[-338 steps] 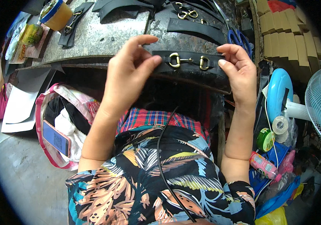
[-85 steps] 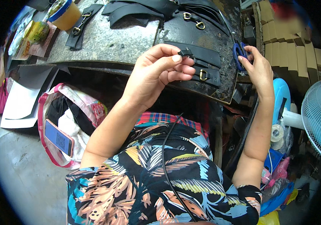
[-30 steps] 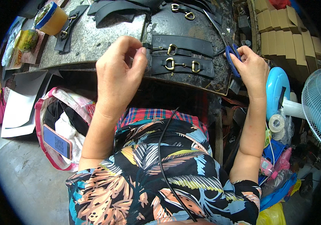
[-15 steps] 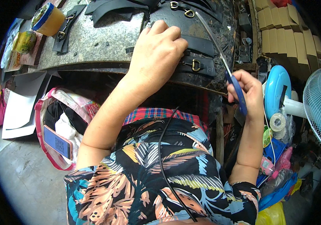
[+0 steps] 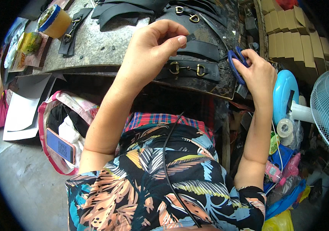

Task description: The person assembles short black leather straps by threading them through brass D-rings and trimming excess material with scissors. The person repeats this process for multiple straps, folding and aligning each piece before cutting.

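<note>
Your left hand [image 5: 149, 50] pinched a small black strip [image 5: 191, 37]; your right hand [image 5: 259, 75], well apart, gripped blue-handled scissors [image 5: 232, 67].

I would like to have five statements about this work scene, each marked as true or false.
1. The right hand has its fingers on the blue-handled scissors. True.
2. The left hand is holding a phone. False: it pinches a small black piece.
3. The black strap nearest the person carries brass-coloured fittings. True.
4. The phone lies among the straps. False: it rests at the pink-edged bag.
5. The white fan stands on the person's right. True.
</note>
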Tool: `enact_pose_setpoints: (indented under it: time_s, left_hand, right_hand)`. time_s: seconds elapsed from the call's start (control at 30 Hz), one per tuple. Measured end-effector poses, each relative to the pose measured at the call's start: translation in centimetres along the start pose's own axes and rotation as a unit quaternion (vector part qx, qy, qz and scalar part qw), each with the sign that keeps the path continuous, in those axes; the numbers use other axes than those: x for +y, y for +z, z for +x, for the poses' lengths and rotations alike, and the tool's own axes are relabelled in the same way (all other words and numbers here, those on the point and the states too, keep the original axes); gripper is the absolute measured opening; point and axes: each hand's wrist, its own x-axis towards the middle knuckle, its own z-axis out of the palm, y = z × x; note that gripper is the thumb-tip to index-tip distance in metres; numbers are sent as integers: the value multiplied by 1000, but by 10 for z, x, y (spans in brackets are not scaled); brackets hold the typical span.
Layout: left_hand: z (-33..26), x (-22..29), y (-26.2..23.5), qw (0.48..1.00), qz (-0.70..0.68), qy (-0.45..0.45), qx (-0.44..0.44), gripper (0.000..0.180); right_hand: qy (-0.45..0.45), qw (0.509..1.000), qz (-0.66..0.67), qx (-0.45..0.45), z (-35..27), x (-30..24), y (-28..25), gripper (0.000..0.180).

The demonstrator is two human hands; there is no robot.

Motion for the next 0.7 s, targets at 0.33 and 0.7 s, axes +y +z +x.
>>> enact_pose_setpoints:
  time_s: [0.33, 0.7]
  left_hand:
    - [-10, 3, 6, 997, -69, 30, -34, 15]
    - [-12, 6, 9, 995, 79, -14, -63, 14]
  right_hand:
    - [-137, 914, 380, -42, 6, -37, -9, 18]
    - [-49, 809, 578, -98, -12, -70, 8, 12]
